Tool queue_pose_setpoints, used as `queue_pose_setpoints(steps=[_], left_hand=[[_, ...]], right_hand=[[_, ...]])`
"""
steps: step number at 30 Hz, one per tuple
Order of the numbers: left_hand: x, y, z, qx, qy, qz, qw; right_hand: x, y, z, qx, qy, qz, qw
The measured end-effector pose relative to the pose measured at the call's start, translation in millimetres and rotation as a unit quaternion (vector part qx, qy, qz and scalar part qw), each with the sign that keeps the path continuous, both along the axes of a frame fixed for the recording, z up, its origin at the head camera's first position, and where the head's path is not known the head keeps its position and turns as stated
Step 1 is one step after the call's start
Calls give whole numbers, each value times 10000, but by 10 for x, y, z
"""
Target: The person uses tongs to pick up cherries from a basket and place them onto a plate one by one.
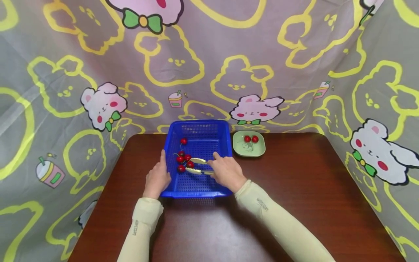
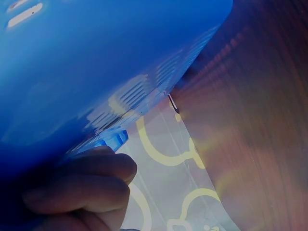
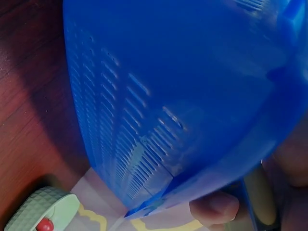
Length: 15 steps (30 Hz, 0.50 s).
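Note:
A blue plastic basket (image 1: 203,194) with slotted walls stands on the table. Inside it, toward the left, lie several red cherries (image 1: 180,159), some with stems. My left hand (image 1: 157,178) holds the basket's left rim; the left wrist view shows its fingers (image 2: 91,190) curled by the edge. Over the basket's right side, my right hand (image 1: 227,173) grips pale yellow tongs (image 1: 198,160). The tongs' tips are spread around or beside one cherry (image 1: 190,165); whether they touch it I cannot tell. In the right wrist view, the basket wall hides most of that hand.
Right of the basket sits a light green dish (image 1: 245,151) holding two cherries (image 1: 251,139). The brown wooden table (image 1: 294,182) extends to the right and front. A patterned cloth (image 1: 209,43) hangs behind and on both sides.

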<state>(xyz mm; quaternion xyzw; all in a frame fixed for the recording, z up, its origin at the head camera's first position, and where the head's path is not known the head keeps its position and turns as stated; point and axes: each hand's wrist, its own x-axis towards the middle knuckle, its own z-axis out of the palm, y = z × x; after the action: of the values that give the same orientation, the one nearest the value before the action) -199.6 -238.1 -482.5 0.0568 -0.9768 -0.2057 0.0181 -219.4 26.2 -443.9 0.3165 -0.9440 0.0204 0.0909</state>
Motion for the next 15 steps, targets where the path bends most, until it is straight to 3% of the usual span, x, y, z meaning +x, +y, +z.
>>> queue_pose_setpoints(steps=[15], left_hand=[[-12,25,5,-58,-73,62,9999]], right_hand=[[-44,-21,-95,160,299,85,9994]])
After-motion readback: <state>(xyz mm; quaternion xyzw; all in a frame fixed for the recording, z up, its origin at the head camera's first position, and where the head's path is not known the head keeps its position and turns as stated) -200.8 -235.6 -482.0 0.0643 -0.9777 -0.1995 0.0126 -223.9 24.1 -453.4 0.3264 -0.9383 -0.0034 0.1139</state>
